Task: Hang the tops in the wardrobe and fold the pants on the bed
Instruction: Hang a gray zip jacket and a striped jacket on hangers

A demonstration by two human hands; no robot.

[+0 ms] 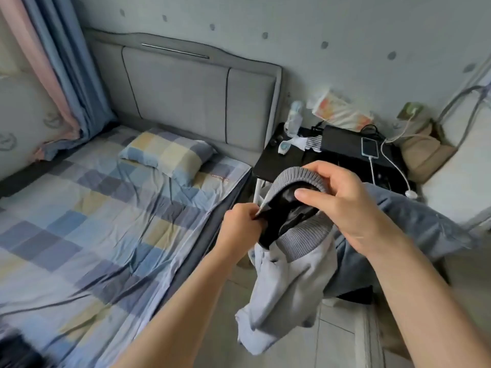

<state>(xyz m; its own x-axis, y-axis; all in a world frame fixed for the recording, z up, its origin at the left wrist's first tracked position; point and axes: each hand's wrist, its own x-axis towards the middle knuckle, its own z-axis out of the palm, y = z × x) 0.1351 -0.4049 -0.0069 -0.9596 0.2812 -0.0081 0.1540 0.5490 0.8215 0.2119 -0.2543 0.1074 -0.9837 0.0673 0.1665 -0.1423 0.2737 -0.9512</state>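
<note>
Both of your hands are holding one grey jacket [281, 282] in the air, just right of the bed [87, 208]. Your left hand [243, 225] is pinching the collar's [297, 176] front edge, fingers curled tight. Your right hand [345, 205] is gripping the ribbed collar from above, thumb [316, 196] lying across the black lining and fingers wrapping the far side. Right of the bed, a black table [276, 166] is carrying a phone [369, 147] on a cable.
</note>
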